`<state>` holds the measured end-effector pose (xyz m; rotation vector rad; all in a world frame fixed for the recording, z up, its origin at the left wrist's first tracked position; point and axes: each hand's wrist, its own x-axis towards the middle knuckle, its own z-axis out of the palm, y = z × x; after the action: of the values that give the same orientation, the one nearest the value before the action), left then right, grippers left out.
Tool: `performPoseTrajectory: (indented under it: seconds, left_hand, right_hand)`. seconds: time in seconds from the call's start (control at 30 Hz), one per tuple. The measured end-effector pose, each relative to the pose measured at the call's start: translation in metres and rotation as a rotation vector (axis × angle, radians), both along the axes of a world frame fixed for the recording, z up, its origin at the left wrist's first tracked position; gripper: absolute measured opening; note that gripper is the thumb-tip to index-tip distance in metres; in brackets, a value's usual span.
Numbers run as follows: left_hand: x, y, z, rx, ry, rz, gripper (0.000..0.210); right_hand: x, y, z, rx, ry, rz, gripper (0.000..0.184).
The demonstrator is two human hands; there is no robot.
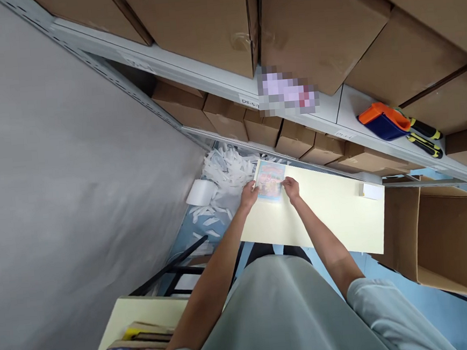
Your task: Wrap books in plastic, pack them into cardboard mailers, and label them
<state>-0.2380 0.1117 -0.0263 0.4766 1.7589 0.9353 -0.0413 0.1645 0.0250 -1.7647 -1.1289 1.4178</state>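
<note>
A thin book (270, 180) with a pale blue and pink illustrated cover is over the far left end of a cream table (333, 205). My left hand (249, 195) grips its left edge, fingers closed. At the opposite edge, my right hand (291, 187) pinches the cover's side between thumb and fingers. The cover faces up; its print is too blurred to read. Whether the book rests on the table or is held just above it, I cannot tell.
White paper strips (228, 167) heap left of the table beside a white roll (201, 192). A small white box (371, 191) sits at the right end. Beyond stands an open carton (450, 233). Shelves hold cartons and an orange-and-blue holder (385, 121). Books (137, 347) lie lower left.
</note>
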Motion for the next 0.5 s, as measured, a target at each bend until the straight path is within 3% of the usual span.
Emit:
performPoseTrajectory:
  seconds: [0.1,0.23,0.37,0.5]
  left_hand:
    - [0.004,-0.023,0.025,0.044,0.006,0.028,0.029]
    - [0.015,-0.064,0.07,0.13,0.011,0.109,0.028]
    - [0.03,-0.114,0.119,0.207,0.059,0.251,0.033]
    - [0.051,-0.183,0.17,0.31,0.136,0.395,0.042]
  right_hand:
    - [0.013,-0.008,0.024,-0.057,0.006,-0.05,0.048]
    - [0.037,-0.027,0.066,-0.076,0.068,-0.013,0.05]
    - [0.065,-0.054,0.108,-0.064,0.215,0.135,0.056]
    - [0.08,-0.084,0.134,-0.068,0.319,0.377,0.056]
